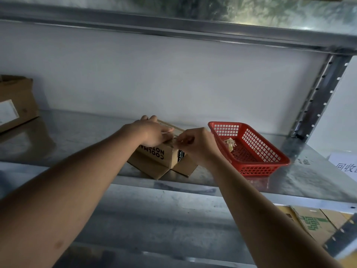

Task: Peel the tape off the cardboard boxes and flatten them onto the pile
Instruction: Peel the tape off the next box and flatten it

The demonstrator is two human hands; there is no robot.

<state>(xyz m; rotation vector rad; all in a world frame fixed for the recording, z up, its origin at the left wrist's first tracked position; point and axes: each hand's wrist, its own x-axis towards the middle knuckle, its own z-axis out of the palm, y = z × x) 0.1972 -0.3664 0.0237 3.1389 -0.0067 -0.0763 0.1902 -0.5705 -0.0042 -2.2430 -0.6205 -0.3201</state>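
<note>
- On the metal shelf [81,136], near its front edge, sits a small cardboard box [164,157] with black print on its near side, turned so one corner faces the camera.
- The left hand [152,132] lies on top of the box, palm down, its fingers fairly straight and spread over the far top edge; it presses the box rather than gripping it.
- The right hand [195,144] is at the box's top right edge, fingers curled, thumb and fingertips pinched together on a thin strip of clear tape [172,140].
- The tape runs from that pinch leftward, under the left hand's thumb side, along the top of the box; how much of it is lifted cannot be told.
- Just right of the pinching hand, touching or nearly touching the wrist in this view, stands a red plastic basket [278,157] with lattice walls.
- Inside the basket, close to the right hand, lies a crumpled pale wad [230,144], too small to identify for sure.
- Far left of the grip, at the picture's edge, stands a larger brown box [17,101] with a white label.
- Below and right of the grip, under the shelf, flattened cardboard [313,223] with green print lies in a pile.
- Further right of the basket, a white paper sign [345,165] lies on the shelf, cut off by the frame.
- A perforated steel upright [320,95] rises behind the basket, carrying an upper shelf [173,28] overhead.
</note>
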